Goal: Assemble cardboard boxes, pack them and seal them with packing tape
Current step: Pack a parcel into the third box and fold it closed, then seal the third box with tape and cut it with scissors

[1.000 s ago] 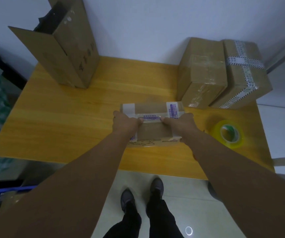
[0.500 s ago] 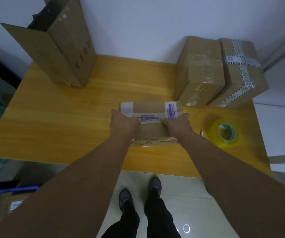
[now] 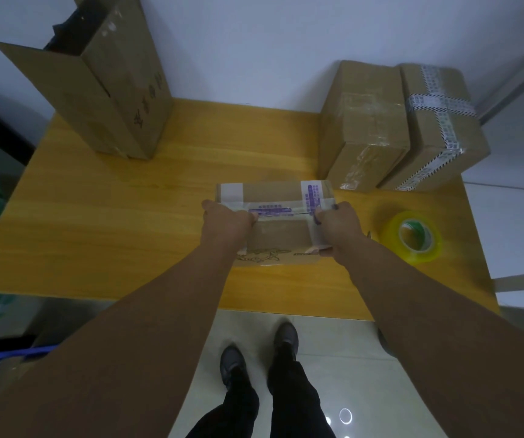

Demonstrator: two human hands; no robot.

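Box [image 3: 281, 237] — near front edge of table [image 3: 112, 232]

- Cardboard boxes, four in all: one small box [image 3: 278, 237] at the near middle; one tall open box [image 3: 121, 99] at the far left; and two sealed boxes at the far right.
- Sealed boxes, two of the four: one clear-taped box [image 3: 365, 121] and one print-taped box [image 3: 440, 128], standing side by side.
- Tape roll [image 3: 425, 257], one: yellowish, right of the small box.
- Hands, two: left hand [image 3: 227, 221] and right hand [image 3: 338, 224].
- Shoes, two: left shoe [image 3: 232, 361] and right shoe [image 3: 286, 338], on the floor.
- Bench [image 3: 112, 232], one: wooden, carrying all four boxes and the roll.
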